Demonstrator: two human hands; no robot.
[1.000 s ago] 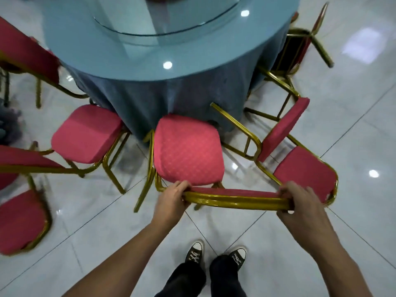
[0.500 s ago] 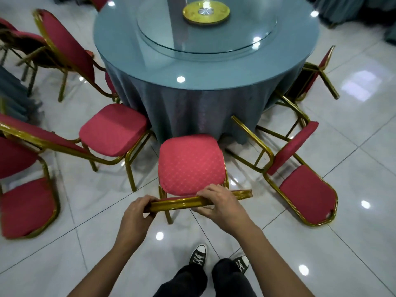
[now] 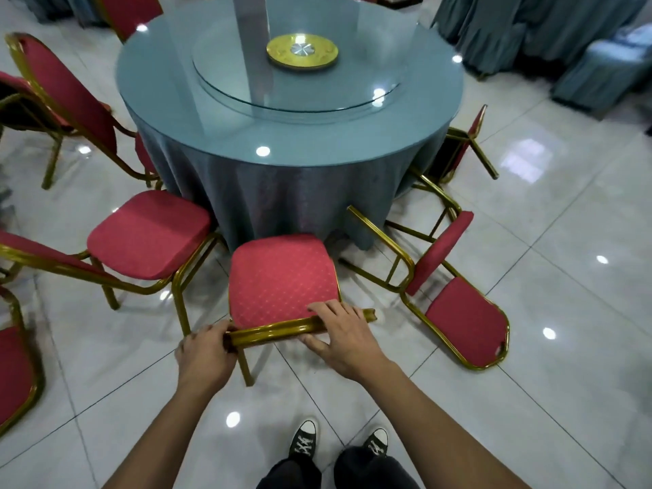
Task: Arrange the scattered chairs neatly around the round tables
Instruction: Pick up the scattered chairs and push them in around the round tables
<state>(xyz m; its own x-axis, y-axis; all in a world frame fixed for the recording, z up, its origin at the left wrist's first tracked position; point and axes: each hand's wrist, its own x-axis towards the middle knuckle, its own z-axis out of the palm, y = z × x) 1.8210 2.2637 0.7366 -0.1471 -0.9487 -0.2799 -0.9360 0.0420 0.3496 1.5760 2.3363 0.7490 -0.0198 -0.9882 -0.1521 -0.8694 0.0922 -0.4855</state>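
Bright overhead light, glare spots on glossy floor (image 3: 529, 241), wide-angle edge distortion

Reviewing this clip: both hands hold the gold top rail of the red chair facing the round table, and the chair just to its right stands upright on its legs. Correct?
Not quite. In the head view, the left hand and right hand do hold the chair's gold top rail at the round table, but the chair to its right lies tipped over on the floor, not upright.
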